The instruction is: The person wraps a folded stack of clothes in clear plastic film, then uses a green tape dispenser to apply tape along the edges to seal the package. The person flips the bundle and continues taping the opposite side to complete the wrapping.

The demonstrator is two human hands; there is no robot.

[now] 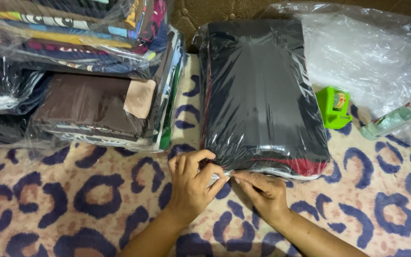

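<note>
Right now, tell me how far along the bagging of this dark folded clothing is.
Done: stacks of clear-bagged folded garments sit at the left. In hand: the left hand and right hand pinch the near edge of the clear plastic bag holding black and red folded clothing. Left: that edge looks unsealed; the green tape dispenser and loose clear plastic bags lie untouched at the right.

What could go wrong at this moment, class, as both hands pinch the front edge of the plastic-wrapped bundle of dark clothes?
1. The left hand and right hand pinch thin film at the wrapped bundle; it might tear.
2. The green tape dispenser lies close by the bundle's right side and could be knocked.
3. The pile of bagged clothes at left leans unevenly and may slide.
</note>
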